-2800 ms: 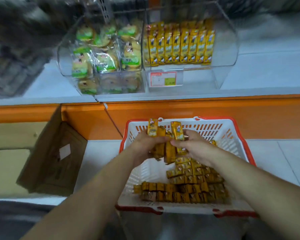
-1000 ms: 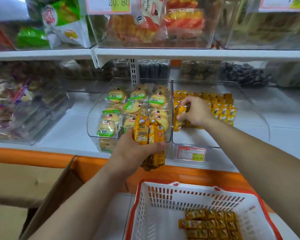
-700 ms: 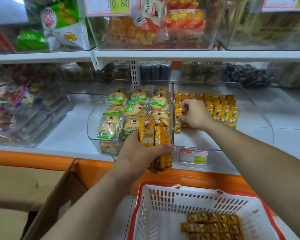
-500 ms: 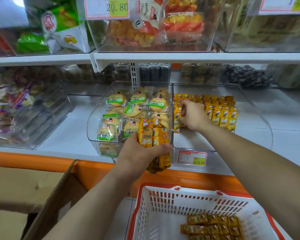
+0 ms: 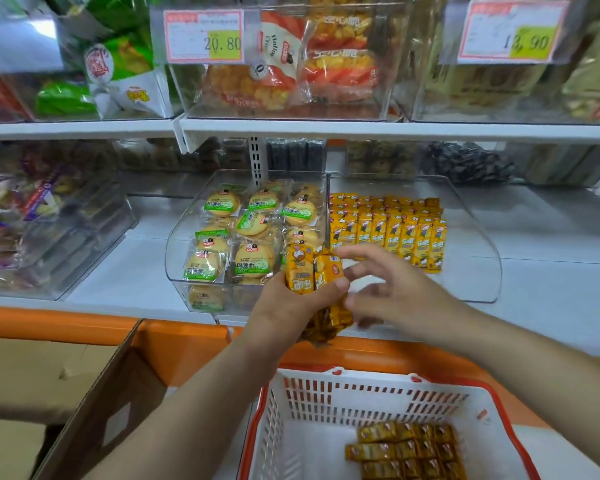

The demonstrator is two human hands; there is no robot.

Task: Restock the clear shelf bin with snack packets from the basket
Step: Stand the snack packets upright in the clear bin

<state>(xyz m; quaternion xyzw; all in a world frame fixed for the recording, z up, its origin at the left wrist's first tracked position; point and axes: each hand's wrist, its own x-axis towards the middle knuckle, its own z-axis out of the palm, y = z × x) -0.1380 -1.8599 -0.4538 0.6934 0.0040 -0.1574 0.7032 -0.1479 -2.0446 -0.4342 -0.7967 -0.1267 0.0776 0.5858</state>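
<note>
The left grip (image 5: 291, 306) clasps a bunch of packets (image 5: 312, 275) at the bin's (image 5: 471, 278) front edge; the right grip (image 5: 402, 296), spread and empty, reaches for them. The bin's back is stocked, its front bare; the basket (image 5: 361, 400) holds more, so much seems left.

bin (image 5: 473, 271) front open, packet rows (image 5: 388, 230) behind
</note>
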